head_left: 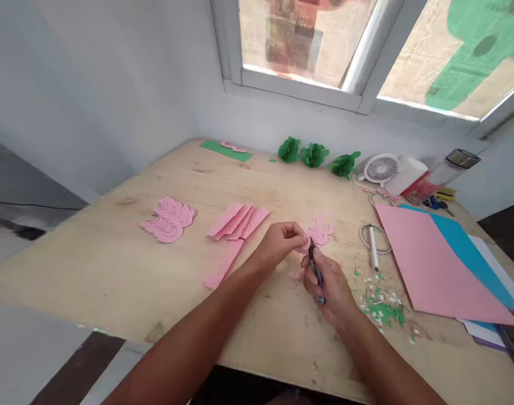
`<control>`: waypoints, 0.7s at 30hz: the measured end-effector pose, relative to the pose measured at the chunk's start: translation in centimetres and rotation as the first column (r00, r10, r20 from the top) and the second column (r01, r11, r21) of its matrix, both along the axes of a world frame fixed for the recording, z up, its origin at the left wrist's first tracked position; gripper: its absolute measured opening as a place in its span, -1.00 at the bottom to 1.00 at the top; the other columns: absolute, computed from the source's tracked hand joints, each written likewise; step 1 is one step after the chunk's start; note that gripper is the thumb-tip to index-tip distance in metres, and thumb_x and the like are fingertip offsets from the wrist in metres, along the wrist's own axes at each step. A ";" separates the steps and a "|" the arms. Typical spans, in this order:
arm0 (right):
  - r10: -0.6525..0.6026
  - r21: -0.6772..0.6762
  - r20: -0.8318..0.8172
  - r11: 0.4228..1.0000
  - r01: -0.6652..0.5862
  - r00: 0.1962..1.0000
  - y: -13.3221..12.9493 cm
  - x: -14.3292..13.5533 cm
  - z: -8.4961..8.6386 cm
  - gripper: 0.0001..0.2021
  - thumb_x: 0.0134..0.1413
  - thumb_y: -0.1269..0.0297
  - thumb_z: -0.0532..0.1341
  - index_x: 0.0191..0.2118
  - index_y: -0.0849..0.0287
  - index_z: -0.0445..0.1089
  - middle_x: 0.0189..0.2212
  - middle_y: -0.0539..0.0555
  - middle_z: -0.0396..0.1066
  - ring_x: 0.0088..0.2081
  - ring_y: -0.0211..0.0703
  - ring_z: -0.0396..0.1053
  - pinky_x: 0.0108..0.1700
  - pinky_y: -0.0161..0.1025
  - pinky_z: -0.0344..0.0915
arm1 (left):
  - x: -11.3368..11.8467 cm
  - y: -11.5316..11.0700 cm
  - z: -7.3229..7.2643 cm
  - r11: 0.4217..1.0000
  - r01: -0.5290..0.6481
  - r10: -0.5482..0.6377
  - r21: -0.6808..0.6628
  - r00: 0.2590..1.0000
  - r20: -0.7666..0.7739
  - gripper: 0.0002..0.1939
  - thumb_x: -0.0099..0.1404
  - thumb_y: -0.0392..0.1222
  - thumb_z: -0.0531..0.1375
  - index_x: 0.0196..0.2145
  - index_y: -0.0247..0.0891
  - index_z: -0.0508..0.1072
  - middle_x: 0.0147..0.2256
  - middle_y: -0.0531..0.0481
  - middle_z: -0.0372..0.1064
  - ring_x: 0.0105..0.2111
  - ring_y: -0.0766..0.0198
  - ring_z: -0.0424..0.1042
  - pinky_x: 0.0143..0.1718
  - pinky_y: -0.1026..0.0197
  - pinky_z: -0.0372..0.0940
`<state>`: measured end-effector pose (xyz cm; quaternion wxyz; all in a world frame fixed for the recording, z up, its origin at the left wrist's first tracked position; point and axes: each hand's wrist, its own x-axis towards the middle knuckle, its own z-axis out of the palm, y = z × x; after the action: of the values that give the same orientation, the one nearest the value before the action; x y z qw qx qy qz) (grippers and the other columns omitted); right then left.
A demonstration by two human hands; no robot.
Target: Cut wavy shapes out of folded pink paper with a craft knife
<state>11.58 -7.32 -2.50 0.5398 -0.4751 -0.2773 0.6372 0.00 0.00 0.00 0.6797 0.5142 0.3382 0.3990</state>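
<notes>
- Pink paper cut-out [322, 229] was in front of both hands, near the middle of the wooden table [113, 270].
- Left hand [282, 241]: thumb and forefinger pinched its near edge.
- Right hand [329, 284]: fingers curled around a hand tool [318, 275], its dark tip at the paper.
- Folded pink strips [239, 220] lay to the left, green and white scraps [383, 310] to the right.

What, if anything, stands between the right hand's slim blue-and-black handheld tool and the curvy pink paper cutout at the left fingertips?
Nothing visible. The right hand has the tool right at the pink cutout, held by the left hand; contact is too small to tell.
</notes>
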 end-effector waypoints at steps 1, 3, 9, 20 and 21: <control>0.001 0.003 -0.001 1.000 -0.001 1.000 0.0 0.0 0.0 -0.62 0.03 -0.02 0.16 -0.49 0.27 0.34 -0.81 -0.16 0.06 -0.79 -0.49 -0.15 -0.71 -0.42 -0.25 | 0.0 0.0 0.0 1.000 -0.001 0.001 0.002 1.000 -0.006 -0.90 -0.02 -0.28 0.19 -0.62 -0.32 0.33 -0.60 0.09 0.28 -0.53 0.40 0.24 -0.41 0.30 0.14; 0.003 0.008 0.000 1.000 -0.003 1.000 0.1 0.1 0.1 -0.62 0.02 -0.03 0.17 -0.49 0.26 0.33 -0.81 -0.16 0.06 -0.78 -0.49 -0.16 -0.71 -0.42 -0.26 | 0.0 0.1 0.0 1.000 -0.002 0.002 0.006 1.000 -0.018 -0.90 -0.02 -0.28 0.19 -0.62 -0.32 0.34 -0.60 0.08 0.28 -0.53 0.40 0.25 -0.41 0.30 0.14; 0.015 0.016 0.023 1.000 -0.016 1.000 0.1 0.3 -0.1 -0.62 0.02 -0.03 0.16 -0.48 0.25 0.33 -0.80 -0.16 0.05 -0.78 -0.48 -0.15 -0.71 -0.42 -0.26 | -0.2 0.1 -0.1 1.000 0.001 -0.001 0.011 0.999 -0.040 -0.91 -0.01 -0.28 0.18 -0.60 -0.31 0.34 -0.59 0.08 0.28 -0.52 0.38 0.26 -0.39 0.27 0.15; 0.013 0.007 0.019 1.000 -0.014 1.000 0.2 0.3 -0.3 -0.63 0.03 -0.01 0.16 -0.47 0.25 0.32 -0.79 -0.17 0.04 -0.76 -0.48 -0.18 -0.70 -0.42 -0.29 | -0.2 0.1 -0.3 1.000 0.003 -0.002 0.011 1.000 -0.025 -0.91 0.00 -0.27 0.19 -0.59 -0.32 0.35 -0.57 0.07 0.31 -0.49 0.37 0.29 -0.37 0.27 0.16; 0.014 0.005 0.019 1.000 -0.014 1.000 0.2 0.3 -0.3 -0.64 0.03 -0.01 0.17 -0.47 0.25 0.32 -0.79 -0.17 0.03 -0.76 -0.48 -0.18 -0.70 -0.42 -0.29 | -0.2 0.1 -0.3 1.000 0.006 -0.006 0.010 1.000 -0.022 -0.91 0.00 -0.27 0.20 -0.59 -0.32 0.36 -0.57 0.07 0.32 -0.49 0.37 0.29 -0.36 0.27 0.17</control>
<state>11.92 -7.15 -2.77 0.5339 -0.4779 -0.2874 0.6356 -0.17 0.06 -0.28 0.6744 0.5231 0.3420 0.3930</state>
